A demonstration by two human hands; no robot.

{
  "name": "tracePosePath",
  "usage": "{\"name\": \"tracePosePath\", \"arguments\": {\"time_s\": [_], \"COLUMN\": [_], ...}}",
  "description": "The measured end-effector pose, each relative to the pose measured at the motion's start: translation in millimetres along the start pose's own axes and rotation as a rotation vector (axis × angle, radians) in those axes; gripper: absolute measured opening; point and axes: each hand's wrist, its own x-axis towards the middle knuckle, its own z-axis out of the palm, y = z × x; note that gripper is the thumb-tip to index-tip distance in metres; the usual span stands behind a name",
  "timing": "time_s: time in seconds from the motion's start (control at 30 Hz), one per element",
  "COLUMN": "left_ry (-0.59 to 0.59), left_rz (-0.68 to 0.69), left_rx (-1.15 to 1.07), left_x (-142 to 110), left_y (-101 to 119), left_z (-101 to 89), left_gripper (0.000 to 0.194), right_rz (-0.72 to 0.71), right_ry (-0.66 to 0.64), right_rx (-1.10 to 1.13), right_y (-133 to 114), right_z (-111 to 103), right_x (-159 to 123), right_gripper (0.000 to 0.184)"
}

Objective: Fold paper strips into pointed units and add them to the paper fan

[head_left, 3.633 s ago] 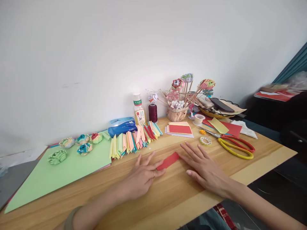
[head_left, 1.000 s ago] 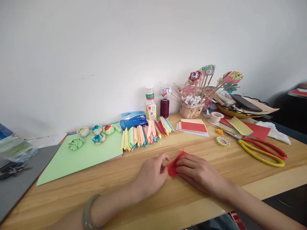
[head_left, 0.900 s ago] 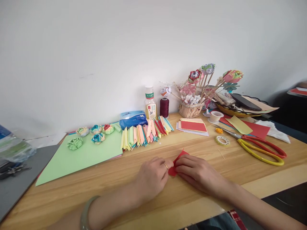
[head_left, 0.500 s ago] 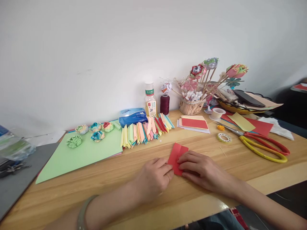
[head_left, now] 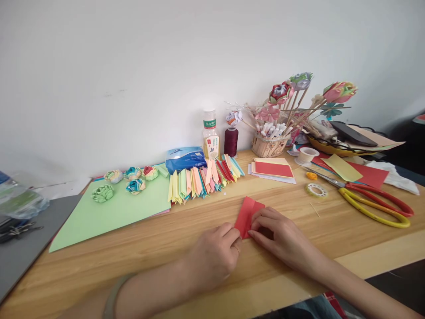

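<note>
A small red paper (head_left: 247, 213) with fold creases lies on the wooden table (head_left: 139, 257) in front of me. My left hand (head_left: 214, 254) pinches its near left corner with curled fingers. My right hand (head_left: 280, 235) rests on its right side, fingers bent and pressing the near edge. The far half of the paper shows between and beyond both hands.
A row of folded coloured strips (head_left: 202, 179), a green sheet (head_left: 113, 212) with paper roses (head_left: 103, 192), a tissue pack (head_left: 184, 158), a bottle (head_left: 210, 135), a thread spool (head_left: 230, 141), a basket of paper flowers (head_left: 270, 144), stacked papers (head_left: 272, 169), tape rolls (head_left: 316, 190) and yellow-red scissors (head_left: 372, 204) lie beyond.
The red paper was a flat strip, then folded up between both hands, and now lies opened flat. My hands shifted slightly nearer along its near edge.
</note>
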Motion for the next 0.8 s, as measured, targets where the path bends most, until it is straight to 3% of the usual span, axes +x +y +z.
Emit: {"name": "tracePosePath", "arguments": {"time_s": [0.33,0.57,0.8], "left_ry": [0.019,-0.063,-0.161], "left_rz": [-0.105,-0.331,-0.270], "left_rx": [-0.105,-0.300,-0.230], "left_x": [-3.0,-1.3,6.1], "left_y": [3.4,6.7,5.0], "left_z": [6.0,7.3,-1.6], "left_gripper": [0.028,0.023,0.024], "right_rz": [0.012,0.015,0.038], "right_ry": [-0.010,-0.030,-0.033], "right_rx": [-0.036,-0.044,-0.069], "right_y": [2.1,1.9,6.4], "right_z": [2.0,2.1,-1.6], "right_x": [4.2,3.8,4.2], "right_gripper": [0.015,0.017,0.009]}}
